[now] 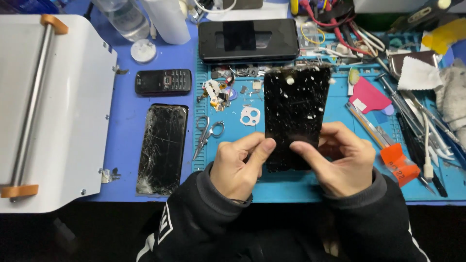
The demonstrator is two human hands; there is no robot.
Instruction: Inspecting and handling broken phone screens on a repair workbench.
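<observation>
The panel's (294, 114) lower edge is hidden behind the hands' thumbs. The bottle (122, 17) and white machine (53, 111) run off the picture's edges. The small parts (221, 90) beside the scissors (208, 133) are too tiny to identify.

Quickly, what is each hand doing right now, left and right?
Left hand: closed on the lower left edge of the black phone screen.
Right hand: closed on the lower right edge of the same screen.
</observation>
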